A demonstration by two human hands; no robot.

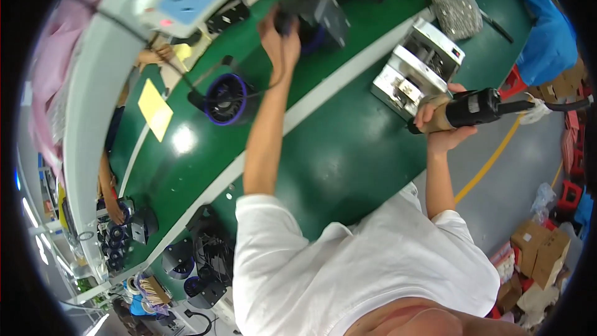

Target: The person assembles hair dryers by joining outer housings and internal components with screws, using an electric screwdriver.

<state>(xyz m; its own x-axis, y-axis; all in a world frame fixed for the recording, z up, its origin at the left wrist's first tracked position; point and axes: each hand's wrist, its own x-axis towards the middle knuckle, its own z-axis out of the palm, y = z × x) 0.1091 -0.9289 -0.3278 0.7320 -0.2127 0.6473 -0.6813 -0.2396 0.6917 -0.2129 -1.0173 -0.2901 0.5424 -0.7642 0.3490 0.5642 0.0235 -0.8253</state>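
My right hand [446, 118] is wrapped round a tan and black electric screwdriver [476, 109], held level above the bench's near right edge. Just beyond it stands a silver screw feeder [401, 81] with an open top. Farther off, on the left, my left hand [278, 40] has its fingers curled round a small black part [285, 23]. That part meets a larger dark piece with a purple ring [314, 40]; blur hides how they join. Below and left of this hand lies a black housing with a purple ring [226, 99], with a thin dark cable hanging across it.
A clear bag of small metal screws [457, 12] lies behind the feeder. A yellow sheet [155, 110] rests on the green bench [336, 162]. Other people's hands [114, 208] work at the left. Several black housings [180, 260] stand lower left; cardboard boxes [540, 252] are at right.
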